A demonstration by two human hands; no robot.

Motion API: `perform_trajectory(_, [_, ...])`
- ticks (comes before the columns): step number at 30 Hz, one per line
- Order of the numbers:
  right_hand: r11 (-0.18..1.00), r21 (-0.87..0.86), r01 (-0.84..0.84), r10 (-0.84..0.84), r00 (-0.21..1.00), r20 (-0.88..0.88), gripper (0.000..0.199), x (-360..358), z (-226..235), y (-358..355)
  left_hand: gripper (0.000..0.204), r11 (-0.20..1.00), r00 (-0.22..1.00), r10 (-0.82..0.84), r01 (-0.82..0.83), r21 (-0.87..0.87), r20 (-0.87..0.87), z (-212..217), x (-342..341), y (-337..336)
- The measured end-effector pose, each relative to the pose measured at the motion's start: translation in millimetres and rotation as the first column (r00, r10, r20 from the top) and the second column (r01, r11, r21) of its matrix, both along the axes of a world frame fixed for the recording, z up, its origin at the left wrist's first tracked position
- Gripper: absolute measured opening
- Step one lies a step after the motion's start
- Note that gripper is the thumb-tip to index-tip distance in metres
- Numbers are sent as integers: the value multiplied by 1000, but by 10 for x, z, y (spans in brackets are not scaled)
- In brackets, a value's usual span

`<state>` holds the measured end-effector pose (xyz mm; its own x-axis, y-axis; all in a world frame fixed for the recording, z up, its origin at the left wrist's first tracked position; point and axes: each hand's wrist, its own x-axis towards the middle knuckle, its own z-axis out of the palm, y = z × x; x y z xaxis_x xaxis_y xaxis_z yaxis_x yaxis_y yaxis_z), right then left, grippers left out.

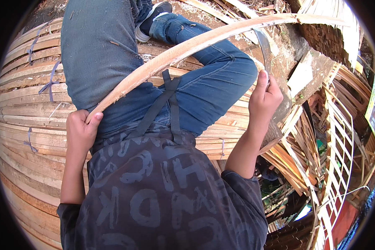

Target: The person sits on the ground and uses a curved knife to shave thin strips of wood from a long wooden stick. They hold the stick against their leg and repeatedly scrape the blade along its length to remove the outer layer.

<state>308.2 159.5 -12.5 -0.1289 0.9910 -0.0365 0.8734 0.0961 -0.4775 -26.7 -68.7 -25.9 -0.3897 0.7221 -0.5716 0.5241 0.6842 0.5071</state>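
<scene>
A long pale wooden strip (171, 56) runs across my lap from lower left to the upper right, looking curved in this view. My left hand (81, 130) is closed round its near end, thumb pressed on top. In my right hand (264, 98), beside my bent knee, is a knife with a dark blade (264, 46). The blade points away from me, and its tip meets the underside of the strip. Most of the knife's handle is hidden in my fist. The strip's far end reaches over a rough block at the upper right.
Stacked wooden slats (29, 154) tied with purple strings lie beneath me and to the left. A flat stone-like slab (310, 75) is beyond my right hand. Loose thin sticks (293, 146) and a white lattice frame (339, 141) crowd the right side. Shavings litter the ground ahead.
</scene>
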Motion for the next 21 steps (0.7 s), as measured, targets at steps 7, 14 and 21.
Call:
perform_trajectory(7, [969,-51,-243,246,967,63,32,-494,57,-197,68,1000,997,11,-10,-9,71,-18,-20,30])
perform_trajectory(14, [989,63,-137,121,969,215,44,-228,-93,265,67,995,998,57,-54,-89,36,73,53,87])
perform_trajectory(21, [999,-2,-46,46,989,139,44,-400,-82,188,67,998,999,37,-36,-52,24,37,26,67])
